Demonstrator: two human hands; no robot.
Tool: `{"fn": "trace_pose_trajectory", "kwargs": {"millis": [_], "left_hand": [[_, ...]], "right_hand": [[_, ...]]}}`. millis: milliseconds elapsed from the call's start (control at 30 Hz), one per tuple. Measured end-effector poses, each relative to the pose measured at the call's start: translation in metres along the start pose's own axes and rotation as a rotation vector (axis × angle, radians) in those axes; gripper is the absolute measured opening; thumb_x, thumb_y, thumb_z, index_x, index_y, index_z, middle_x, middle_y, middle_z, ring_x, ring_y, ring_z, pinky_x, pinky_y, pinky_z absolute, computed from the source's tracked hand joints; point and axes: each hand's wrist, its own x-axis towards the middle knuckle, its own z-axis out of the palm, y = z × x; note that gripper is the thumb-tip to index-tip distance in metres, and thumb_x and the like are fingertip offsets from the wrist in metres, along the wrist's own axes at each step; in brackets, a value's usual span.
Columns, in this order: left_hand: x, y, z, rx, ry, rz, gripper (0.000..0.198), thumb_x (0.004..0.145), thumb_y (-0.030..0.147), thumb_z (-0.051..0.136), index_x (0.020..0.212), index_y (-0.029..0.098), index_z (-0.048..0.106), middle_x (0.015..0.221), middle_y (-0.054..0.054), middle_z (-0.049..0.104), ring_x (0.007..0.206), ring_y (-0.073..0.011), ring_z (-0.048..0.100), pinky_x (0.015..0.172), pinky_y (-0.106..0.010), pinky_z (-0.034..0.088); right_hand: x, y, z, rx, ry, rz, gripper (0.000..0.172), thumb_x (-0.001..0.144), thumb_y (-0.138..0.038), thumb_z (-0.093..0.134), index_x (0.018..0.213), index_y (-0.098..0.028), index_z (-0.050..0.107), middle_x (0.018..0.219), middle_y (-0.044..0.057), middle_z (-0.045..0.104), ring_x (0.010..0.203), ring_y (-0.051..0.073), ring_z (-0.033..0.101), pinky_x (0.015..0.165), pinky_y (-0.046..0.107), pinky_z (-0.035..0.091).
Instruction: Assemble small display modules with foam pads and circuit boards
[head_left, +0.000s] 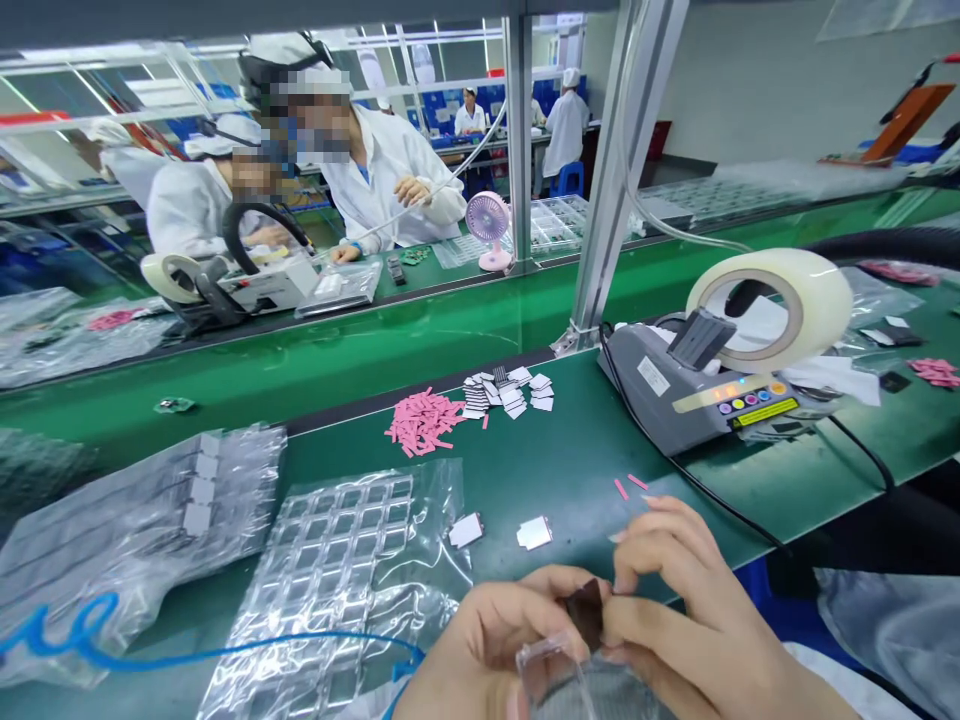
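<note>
Near the bottom centre, my left hand [499,640] is closed around a small dark flat piece [586,612], with a clear plastic piece [551,665] just below its fingers. My right hand [675,600] pinches the right edge of the same dark piece. Two small white-topped parts [466,531] lie apart on the green table [525,470] beyond my hands. Two pink strips [622,489] lie past my right fingertips. Farther back sit a pile of pink strips [425,422] and a group of white pieces [516,390].
A clear compartment tray [322,560] and bagged trays [150,510] lie at left. A grey tape dispenser [667,390] with its cable stands at right. A blue coiled cord [262,645] reaches my left wrist. Behind the metal post [615,170], people in white work, one with a hand [412,190] raised.
</note>
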Motion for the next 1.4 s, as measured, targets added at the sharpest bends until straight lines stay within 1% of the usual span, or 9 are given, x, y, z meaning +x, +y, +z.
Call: {"fn": "trace_pose_trajectory", "kwargs": {"millis": [167,333,500,600,867,1000,1167,1233,1400], "left_hand": [[0.0,0.002,0.006,-0.018,0.08,-0.016,0.03,0.054,0.036,0.083,0.077,0.018,0.077,0.106,-0.007,0.062,0.097,-0.0226,0.058,0.09,-0.036,0.045],[-0.001,0.003,0.004,0.078,0.074,-0.046,0.031,0.054,0.038,0.083,0.078,0.02,0.076,0.105,-0.007,0.061,0.095,-0.0211,0.057,0.092,-0.038,0.042],[0.001,0.0,0.002,0.086,-0.047,-0.12,0.032,0.057,0.038,0.081,0.082,0.018,0.077,0.101,-0.008,0.061,0.095,-0.0192,0.057,0.089,-0.032,0.041],[0.001,-0.001,0.0,0.007,-0.029,-0.085,0.03,0.058,0.037,0.081,0.081,0.017,0.077,0.107,-0.008,0.061,0.096,-0.0201,0.059,0.09,-0.034,0.044],[0.001,0.003,-0.008,-0.264,-0.101,-0.038,0.028,0.066,0.032,0.077,0.087,0.013,0.074,0.115,-0.009,0.067,0.11,-0.0246,0.059,0.096,-0.042,0.046],[0.002,0.003,-0.003,-0.283,-0.116,-0.056,0.029,0.068,0.032,0.076,0.09,0.014,0.073,0.119,-0.008,0.066,0.112,-0.0249,0.058,0.096,-0.042,0.047],[0.002,0.002,0.003,-0.273,-0.062,-0.093,0.024,0.074,0.035,0.07,0.087,0.015,0.073,0.118,-0.009,0.064,0.112,-0.0254,0.056,0.092,-0.041,0.049],[0.001,0.001,0.004,-0.289,-0.055,-0.087,0.023,0.076,0.034,0.068,0.088,0.016,0.073,0.119,-0.009,0.064,0.113,-0.0258,0.055,0.092,-0.041,0.049],[0.001,0.0,0.002,-0.323,-0.097,-0.093,0.027,0.077,0.035,0.067,0.096,0.015,0.071,0.123,-0.009,0.062,0.117,-0.0254,0.053,0.095,-0.042,0.047]], "right_hand": [[-0.006,0.0,0.009,-0.062,-0.009,-0.057,0.018,0.082,-0.007,0.048,0.073,-0.02,0.057,0.069,-0.001,0.057,0.072,0.014,0.051,0.102,0.039,0.024],[-0.009,-0.002,0.016,-0.023,0.023,-0.046,0.022,0.079,-0.003,0.042,0.07,-0.02,0.052,0.069,-0.001,0.055,0.073,0.014,0.05,0.104,0.041,0.021],[-0.014,-0.004,0.015,0.115,0.263,0.207,0.021,0.091,-0.016,0.035,0.071,-0.022,0.04,0.07,-0.002,0.045,0.07,0.014,0.049,0.101,0.041,0.027],[-0.029,0.007,0.025,0.218,0.414,0.403,0.02,0.093,-0.022,0.033,0.074,-0.023,0.038,0.073,-0.001,0.044,0.07,0.015,0.05,0.091,0.04,0.039],[-0.077,0.038,0.09,0.054,0.015,0.152,0.023,0.089,-0.009,0.036,0.085,-0.022,0.055,0.078,0.0,0.061,0.075,0.017,0.055,0.091,0.049,0.037],[-0.064,0.035,0.063,0.133,-0.027,0.193,0.012,0.086,-0.02,0.05,0.098,-0.022,0.055,0.085,0.001,0.064,0.081,0.018,0.059,0.095,0.05,0.036],[-0.029,0.019,0.018,0.384,0.198,0.31,0.011,0.088,-0.025,0.05,0.097,-0.022,0.054,0.081,0.001,0.063,0.078,0.018,0.061,0.088,0.041,0.046],[-0.018,0.013,0.012,0.431,0.216,0.317,0.003,0.087,-0.025,0.053,0.088,-0.023,0.054,0.074,-0.001,0.06,0.072,0.016,0.059,0.086,0.039,0.046],[-0.007,0.008,0.016,0.42,0.226,0.352,0.015,0.087,-0.028,0.056,0.074,-0.022,0.048,0.066,-0.004,0.053,0.062,0.012,0.054,0.079,0.034,0.045]]}}
